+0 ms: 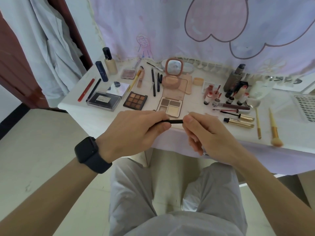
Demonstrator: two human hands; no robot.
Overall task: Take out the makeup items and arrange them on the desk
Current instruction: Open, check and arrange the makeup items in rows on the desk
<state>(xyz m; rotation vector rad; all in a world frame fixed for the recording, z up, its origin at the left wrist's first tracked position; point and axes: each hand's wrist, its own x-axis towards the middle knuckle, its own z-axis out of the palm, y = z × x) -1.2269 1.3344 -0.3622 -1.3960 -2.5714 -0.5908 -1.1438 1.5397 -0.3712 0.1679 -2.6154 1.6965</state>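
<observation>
While both hands, the left hand [136, 128] and the right hand [209, 133], pinch opposite ends of a thin black pencil [174, 121] above the near edge of the surface [95, 116], the placing step seems in hand, calling next for a free spot among the laid-out makeup.

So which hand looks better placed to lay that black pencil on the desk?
Left, probably. The left hand grips most of the black pencil; the right hand only pinches its tip. The other pencils lie nearer the left hand.
</observation>
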